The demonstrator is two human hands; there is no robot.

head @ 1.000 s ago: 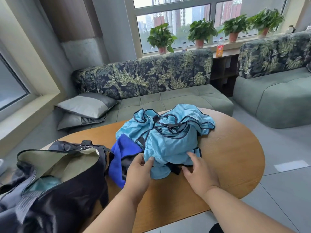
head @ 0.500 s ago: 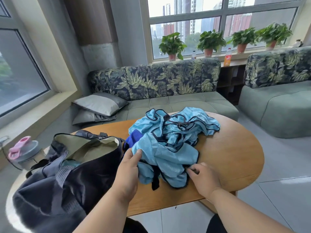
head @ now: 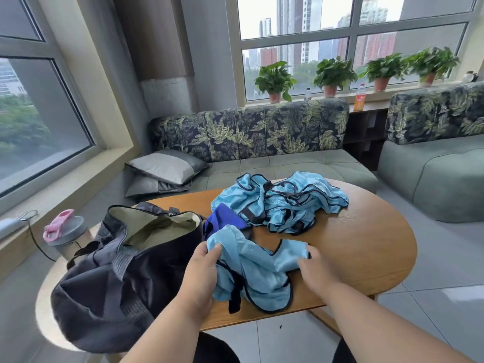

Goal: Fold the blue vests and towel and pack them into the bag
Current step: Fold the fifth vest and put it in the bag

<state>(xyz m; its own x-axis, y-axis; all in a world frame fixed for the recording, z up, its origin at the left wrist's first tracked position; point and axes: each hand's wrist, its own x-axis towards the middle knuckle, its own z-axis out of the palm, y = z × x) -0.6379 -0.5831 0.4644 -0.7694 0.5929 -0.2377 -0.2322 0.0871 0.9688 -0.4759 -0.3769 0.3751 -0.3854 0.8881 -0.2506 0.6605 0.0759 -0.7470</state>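
A light blue vest (head: 258,273) with black trim lies crumpled near the front edge of the round wooden table (head: 366,247). My left hand (head: 203,271) grips its left shoulder and my right hand (head: 315,271) grips its right shoulder. Farther back lies a heap of more light blue vests (head: 282,203). A dark blue towel (head: 222,221) pokes out between that heap and the bag. The dark bag (head: 117,279) stands open at the table's left, its pale lining showing.
A shaker bottle with a pink lid (head: 65,234) stands left of the bag. A leaf-patterned sofa (head: 262,142) with grey cushions (head: 167,166) runs behind the table, a second sofa at right. Potted plants (head: 332,74) line the sill.
I have pulled one vest off the heap toward the table's front edge, and both hands now hold its shoulders. The view has lifted and swung left, bringing the bottle in.
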